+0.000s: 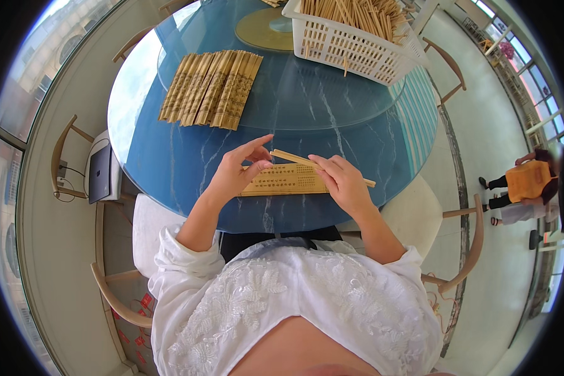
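My right hand (343, 182) pinches a pair of pale wooden chopsticks (294, 158) between thumb and fingers. They slant over the table, their ends pointing left. My left hand (239, 168) is open at those ends, thumb and forefinger apart with a gap between them. Below both hands, flat on the blue table, lie yellowish printed paper chopstick sleeves (282, 182), partly covered by my fingers. Further back on the left, a row of similar patterned sleeves (212, 89) lies side by side, overlapping.
A white plastic basket (351, 53) heaped with wooden chopsticks (357, 15) stands at the back right. The round blue marbled table (188, 160) carries a glass turntable (294, 100). Chairs surround it; a laptop (99, 173) rests on the left one. A person (526, 185) is far right.
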`<move>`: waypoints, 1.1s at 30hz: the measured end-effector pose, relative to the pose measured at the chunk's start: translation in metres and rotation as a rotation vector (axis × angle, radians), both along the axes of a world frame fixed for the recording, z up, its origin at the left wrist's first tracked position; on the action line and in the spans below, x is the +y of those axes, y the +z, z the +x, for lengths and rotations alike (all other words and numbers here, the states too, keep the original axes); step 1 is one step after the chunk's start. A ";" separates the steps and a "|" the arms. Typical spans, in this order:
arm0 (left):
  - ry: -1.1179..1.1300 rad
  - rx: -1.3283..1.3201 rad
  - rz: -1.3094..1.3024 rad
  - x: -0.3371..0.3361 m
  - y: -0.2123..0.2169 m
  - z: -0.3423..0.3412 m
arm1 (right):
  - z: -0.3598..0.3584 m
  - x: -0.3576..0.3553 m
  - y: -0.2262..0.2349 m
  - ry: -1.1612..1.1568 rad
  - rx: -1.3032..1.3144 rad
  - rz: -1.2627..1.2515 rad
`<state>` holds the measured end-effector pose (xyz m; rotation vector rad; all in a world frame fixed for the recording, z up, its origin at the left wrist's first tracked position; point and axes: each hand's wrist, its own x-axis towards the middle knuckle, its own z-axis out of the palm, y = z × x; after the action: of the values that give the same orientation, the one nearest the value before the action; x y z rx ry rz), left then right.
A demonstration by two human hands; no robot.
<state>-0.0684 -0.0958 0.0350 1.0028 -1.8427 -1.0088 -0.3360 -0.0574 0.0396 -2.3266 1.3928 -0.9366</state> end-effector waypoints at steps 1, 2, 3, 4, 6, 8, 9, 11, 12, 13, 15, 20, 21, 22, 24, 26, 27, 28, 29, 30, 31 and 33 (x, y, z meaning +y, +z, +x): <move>0.016 0.047 0.050 0.008 0.001 -0.003 | 0.000 0.003 -0.004 -0.007 -0.003 -0.027; 0.031 0.095 0.094 0.014 0.003 -0.007 | 0.000 0.005 -0.006 -0.016 0.005 -0.064; 0.047 0.143 0.137 0.020 0.004 -0.010 | 0.000 0.007 -0.008 -0.025 0.012 -0.101; 0.057 0.151 0.141 0.025 0.003 -0.012 | 0.000 0.009 -0.010 -0.034 0.020 -0.138; 0.073 0.168 0.146 0.034 0.000 -0.015 | -0.001 0.011 -0.012 -0.022 0.043 -0.196; 0.074 0.206 0.115 0.039 -0.003 -0.017 | -0.002 0.015 -0.009 -0.021 0.090 -0.234; 0.073 0.224 0.097 0.041 -0.004 -0.018 | -0.003 0.015 -0.011 -0.020 0.114 -0.255; 0.093 0.235 0.100 0.047 -0.006 -0.023 | -0.003 0.018 -0.011 -0.015 0.131 -0.261; 0.103 0.240 0.099 0.049 -0.006 -0.024 | -0.002 0.020 -0.011 -0.013 0.139 -0.265; 0.112 0.217 0.098 0.051 -0.006 -0.024 | -0.002 0.021 -0.011 -0.006 0.141 -0.267; 0.126 0.172 0.092 0.053 -0.005 -0.026 | -0.001 0.024 -0.010 0.005 0.144 -0.271; 0.119 0.252 0.175 0.052 -0.019 -0.026 | -0.003 0.029 -0.013 0.025 0.124 -0.205; 0.117 0.257 0.195 0.052 -0.020 -0.026 | -0.005 0.029 -0.014 0.027 0.116 -0.190; 0.164 0.154 0.138 0.053 -0.020 -0.025 | -0.008 0.028 -0.017 -0.042 0.116 -0.143; 0.251 -0.051 0.016 0.054 -0.012 -0.025 | -0.017 0.025 -0.025 -0.184 0.115 -0.055; 0.197 -0.277 -0.299 0.048 -0.025 -0.020 | -0.031 0.021 -0.027 -0.242 0.106 0.006; 0.169 -0.389 -0.457 0.046 -0.031 -0.018 | -0.035 0.019 -0.027 -0.270 0.101 0.037; 0.164 -0.428 -0.464 0.046 -0.036 -0.017 | -0.037 0.018 -0.027 -0.277 0.102 0.048; 0.157 -0.464 -0.471 0.048 -0.038 -0.018 | -0.040 0.017 -0.027 -0.286 0.104 0.059; 0.150 -0.501 -0.478 0.048 -0.039 -0.019 | -0.042 0.017 -0.028 -0.295 0.106 0.070; 0.149 -0.498 -0.473 0.048 -0.040 -0.019 | -0.045 0.017 -0.028 -0.301 0.105 0.093; 0.151 -0.496 -0.462 0.047 -0.042 -0.018 | -0.046 0.017 -0.029 -0.306 0.101 0.141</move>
<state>-0.0867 -0.0485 -0.0065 1.1415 -2.2151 -0.2222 -0.3816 -0.0405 0.0108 -2.1210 1.8305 -0.7759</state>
